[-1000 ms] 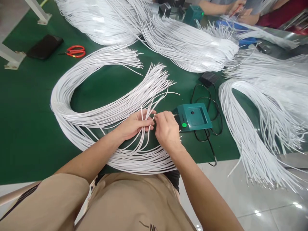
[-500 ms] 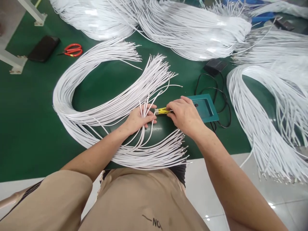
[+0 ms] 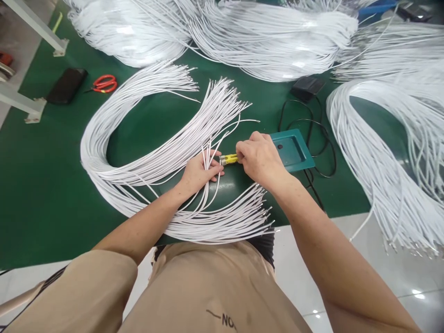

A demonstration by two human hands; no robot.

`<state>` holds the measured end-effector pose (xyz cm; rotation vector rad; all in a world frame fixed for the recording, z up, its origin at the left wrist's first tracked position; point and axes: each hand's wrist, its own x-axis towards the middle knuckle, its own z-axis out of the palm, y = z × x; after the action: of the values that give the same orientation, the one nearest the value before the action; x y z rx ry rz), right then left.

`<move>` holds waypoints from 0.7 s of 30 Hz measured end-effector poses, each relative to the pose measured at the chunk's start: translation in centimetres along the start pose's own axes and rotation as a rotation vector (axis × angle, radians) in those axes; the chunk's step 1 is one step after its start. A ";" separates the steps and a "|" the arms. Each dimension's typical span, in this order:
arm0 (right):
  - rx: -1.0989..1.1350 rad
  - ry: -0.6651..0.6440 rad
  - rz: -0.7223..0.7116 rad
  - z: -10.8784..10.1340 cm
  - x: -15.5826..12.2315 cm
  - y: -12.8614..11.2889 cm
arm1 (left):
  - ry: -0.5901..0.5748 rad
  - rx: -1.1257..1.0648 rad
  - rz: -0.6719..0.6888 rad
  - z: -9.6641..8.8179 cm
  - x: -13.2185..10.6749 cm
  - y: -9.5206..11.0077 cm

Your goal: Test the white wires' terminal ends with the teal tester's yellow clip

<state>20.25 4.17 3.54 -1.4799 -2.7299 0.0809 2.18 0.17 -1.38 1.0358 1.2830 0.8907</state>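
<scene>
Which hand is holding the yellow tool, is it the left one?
No, the right hand grips the yellow tool, while the left hand holds a few white wires.

Cannot see the rear of the yellow tool (image 3: 229, 159) or the left part of the teal device (image 3: 291, 149), both covered by the right hand (image 3: 259, 156) near the centre. Cannot tell, at such size, whether the tip touches the strands (image 3: 207, 162). Cannot follow the cable bundle (image 3: 357, 138) past the right edge, nor identify the blurred blue object (image 3: 376, 7), upper right.
</scene>
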 end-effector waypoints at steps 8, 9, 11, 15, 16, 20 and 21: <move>-0.131 0.292 0.262 0.6 -2.3 1.1 | -0.066 -0.025 -0.029 -0.5 0.1 0.1; -0.149 0.290 0.302 0.9 -2.4 1.3 | -0.076 -0.023 -0.032 -0.6 0.1 0.1; -0.157 0.272 0.333 1.2 -2.5 1.6 | -0.082 -0.018 -0.037 -0.8 0.1 0.2; -0.015 0.317 0.273 0.4 -2.5 -0.5 | -0.040 -0.018 -0.008 -1.5 0.0 0.4; 0.058 0.323 0.211 0.2 -2.6 -1.7 | -0.032 -0.026 0.011 -1.7 0.0 0.3; 0.188 0.238 -0.310 0.6 -3.3 -6.8 | -0.051 -0.064 0.043 -2.5 0.0 -0.1; 0.155 0.211 -0.333 1.0 -3.5 -7.8 | -0.061 -0.073 0.030 -2.6 0.1 -0.2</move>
<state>15.54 -3.01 3.03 -0.9246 -2.6831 0.1160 -0.41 0.42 -1.58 1.0199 1.1784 0.9157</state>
